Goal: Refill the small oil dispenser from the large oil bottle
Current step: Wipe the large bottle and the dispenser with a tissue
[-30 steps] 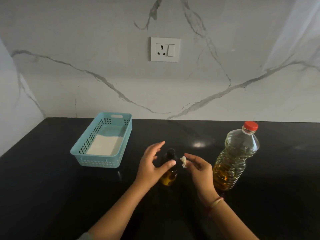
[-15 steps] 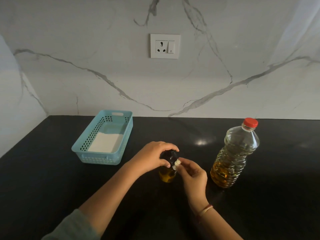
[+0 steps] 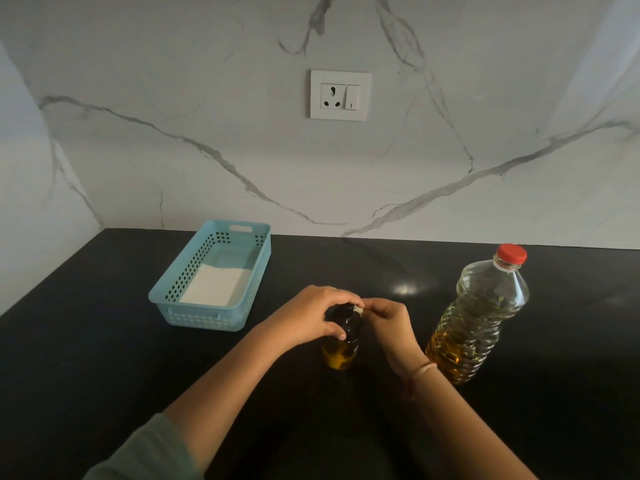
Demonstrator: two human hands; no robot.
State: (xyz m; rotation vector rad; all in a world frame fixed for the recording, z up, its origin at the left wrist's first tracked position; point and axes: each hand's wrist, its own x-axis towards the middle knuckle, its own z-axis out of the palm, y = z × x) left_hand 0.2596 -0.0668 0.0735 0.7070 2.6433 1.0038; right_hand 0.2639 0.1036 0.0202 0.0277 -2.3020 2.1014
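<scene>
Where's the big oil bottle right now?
Head view: the large oil bottle stands upright on the black counter, right of the right hand and small dispenser.

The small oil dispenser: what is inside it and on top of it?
Yellow oil fills only the bottom of the small oil dispenser. The left hand grips its top and the right hand pinches a small white piece there, so its opening cannot be seen.

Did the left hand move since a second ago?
Yes. The left hand moved toward the small oil dispenser, which stayed put, and now grips its top.
</scene>
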